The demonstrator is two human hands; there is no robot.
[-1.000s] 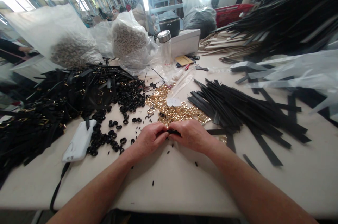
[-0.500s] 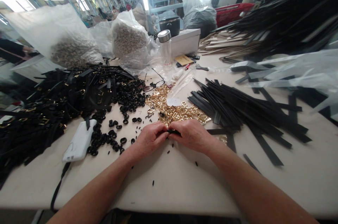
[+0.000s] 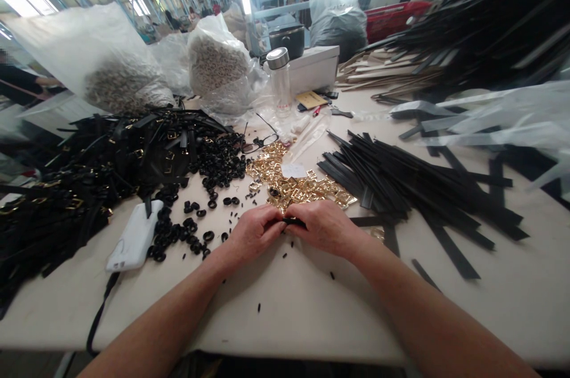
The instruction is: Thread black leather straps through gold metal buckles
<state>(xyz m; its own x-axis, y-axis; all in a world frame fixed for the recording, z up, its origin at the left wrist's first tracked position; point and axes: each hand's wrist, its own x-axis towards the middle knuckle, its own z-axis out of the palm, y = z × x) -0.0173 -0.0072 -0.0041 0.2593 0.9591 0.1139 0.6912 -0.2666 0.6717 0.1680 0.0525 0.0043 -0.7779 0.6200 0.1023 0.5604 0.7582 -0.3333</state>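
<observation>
My left hand and my right hand meet at the table's middle, both pinched on a short black strap piece held between their fingertips. A black strap runs out to the right from under my right hand. Just beyond my hands lies a heap of gold metal buckles. Loose black loops are scattered to the left of it. A pile of long black straps lies to the right.
A white phone-like device with a black cord lies at the left. Finished black straps with gold buckles are heaped far left. Eyeglasses, a clear bottle, a white box and bags of rings stand behind.
</observation>
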